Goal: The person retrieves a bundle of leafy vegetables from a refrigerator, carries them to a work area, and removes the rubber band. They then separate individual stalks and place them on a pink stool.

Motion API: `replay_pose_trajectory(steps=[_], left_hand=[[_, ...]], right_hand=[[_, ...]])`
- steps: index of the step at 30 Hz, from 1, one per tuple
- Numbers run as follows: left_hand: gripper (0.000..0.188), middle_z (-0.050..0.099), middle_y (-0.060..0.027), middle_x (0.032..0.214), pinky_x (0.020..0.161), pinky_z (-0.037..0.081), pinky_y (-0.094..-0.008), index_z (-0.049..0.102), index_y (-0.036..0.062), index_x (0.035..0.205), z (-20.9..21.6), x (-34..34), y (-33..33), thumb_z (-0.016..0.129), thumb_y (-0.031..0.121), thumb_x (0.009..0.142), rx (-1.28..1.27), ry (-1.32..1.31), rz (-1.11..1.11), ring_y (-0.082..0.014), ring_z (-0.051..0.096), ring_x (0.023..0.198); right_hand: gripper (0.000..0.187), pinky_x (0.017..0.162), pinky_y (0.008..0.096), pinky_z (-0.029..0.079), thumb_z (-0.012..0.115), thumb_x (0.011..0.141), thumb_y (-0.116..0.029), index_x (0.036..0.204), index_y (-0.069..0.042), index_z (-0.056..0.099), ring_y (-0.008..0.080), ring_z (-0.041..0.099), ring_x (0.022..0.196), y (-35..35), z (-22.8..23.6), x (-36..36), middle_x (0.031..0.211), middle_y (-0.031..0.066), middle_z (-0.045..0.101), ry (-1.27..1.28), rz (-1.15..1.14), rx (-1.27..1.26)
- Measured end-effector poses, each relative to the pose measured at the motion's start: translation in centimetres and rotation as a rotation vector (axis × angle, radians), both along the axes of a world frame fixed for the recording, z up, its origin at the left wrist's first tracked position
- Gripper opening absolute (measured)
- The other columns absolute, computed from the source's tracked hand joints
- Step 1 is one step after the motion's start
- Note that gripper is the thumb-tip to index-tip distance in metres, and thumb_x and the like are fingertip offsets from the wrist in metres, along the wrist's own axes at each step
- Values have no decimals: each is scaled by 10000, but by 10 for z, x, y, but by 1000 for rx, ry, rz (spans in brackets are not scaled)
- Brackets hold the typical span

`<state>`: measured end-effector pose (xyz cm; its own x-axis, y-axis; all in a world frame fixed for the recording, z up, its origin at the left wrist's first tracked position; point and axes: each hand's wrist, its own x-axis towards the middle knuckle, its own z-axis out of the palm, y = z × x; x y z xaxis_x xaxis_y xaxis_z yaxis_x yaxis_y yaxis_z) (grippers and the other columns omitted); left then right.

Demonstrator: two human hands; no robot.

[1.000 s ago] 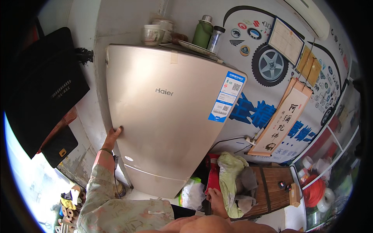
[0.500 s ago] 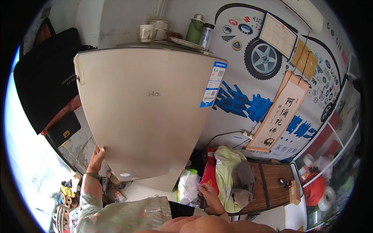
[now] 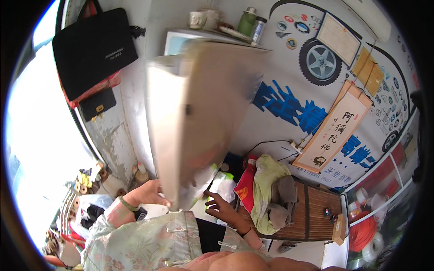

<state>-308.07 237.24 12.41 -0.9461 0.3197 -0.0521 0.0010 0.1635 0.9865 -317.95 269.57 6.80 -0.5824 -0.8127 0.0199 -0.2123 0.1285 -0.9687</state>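
A beige refrigerator door (image 3: 217,104) stands swung out toward me, blurred by motion. Behind its left edge, the pale inside of the refrigerator (image 3: 168,104) shows in part. My left hand (image 3: 148,193) is at the door's lower left edge, with bent fingers against it. To the right of the door's bottom, my right hand (image 3: 221,208) has its fingers apart and holds nothing. Just behind that hand is a white and green plastic bag (image 3: 222,186).
Cups (image 3: 196,20) and a green flask (image 3: 247,21) stand on the refrigerator. At right, a brown slatted bench (image 3: 318,210) bears a yellow-green cloth (image 3: 266,189), a red item (image 3: 244,192) and a small box (image 3: 339,230). Black bags (image 3: 95,49) hang at left.
The refrigerator door has swung open toward me, its left edge coming right. My left hand has moved right with it. My right hand has shifted left and its fingers have spread.
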Motion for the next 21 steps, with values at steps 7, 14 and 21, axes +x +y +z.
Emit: replay_pose_trajectory(steps=[7,14,21], left_hand=[[444,623,-121,1096,894,529,-356,531,-26,1171,-6,-15,45,747,151,826,82,-40,-223,-240,622,1066],[685,305,-145,1508,1136,255,-388,237,25,1478,-25,-38,123,615,77,910,286,-31,-604,-226,262,1406],[431,627,-93,1188,953,466,-299,448,36,1362,-36,-77,103,568,105,954,462,-166,-681,-171,594,1095]], right_hand=[[732,992,391,439,642,831,-89,1461,-57,271,275,475,1249,57,5,54,1456,129,368,-191,-129,-46],[710,1062,406,365,502,838,-9,1476,-34,191,282,379,1324,109,-26,92,1450,137,342,-254,-393,-239],[656,1065,387,341,508,894,-69,1474,-35,203,268,383,1310,151,-21,68,1452,134,337,-168,-867,-427]])
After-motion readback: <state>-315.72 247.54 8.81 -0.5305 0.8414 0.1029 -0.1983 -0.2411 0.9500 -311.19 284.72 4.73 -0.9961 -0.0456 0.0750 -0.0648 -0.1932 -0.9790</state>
